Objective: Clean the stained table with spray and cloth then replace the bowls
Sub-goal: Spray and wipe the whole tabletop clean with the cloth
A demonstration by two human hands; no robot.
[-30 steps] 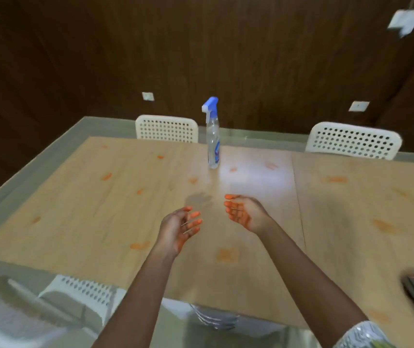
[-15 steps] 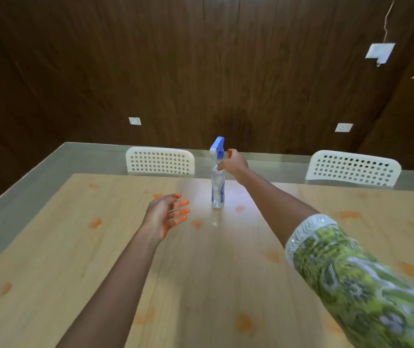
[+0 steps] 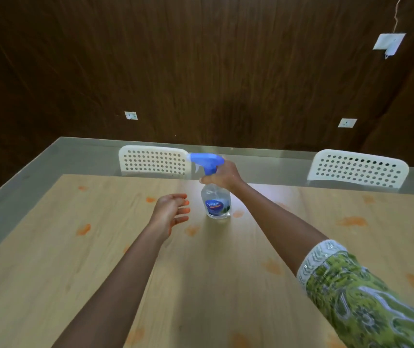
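Wooden table (image 3: 50,259) with orange stains (image 3: 83,229). Right hand (image 3: 222,175) closed around neck of upright spray bottle (image 3: 215,197). Left hand (image 3: 172,213) empty, fingers loosely spread, beside bottle.

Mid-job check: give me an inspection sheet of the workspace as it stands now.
Surface: wooden table, many orange stains.
Job's things: spray bottle upright on table; cloth and bowls not seen.
Clutter: nothing seen.
Grippers: right hand closed around bottle neck below blue trigger head; left hand open, empty, beside bottle.
Cables: thin wire at wall box.
Surroundings: two white perforated chairs, dark wood wall, wall sockets.
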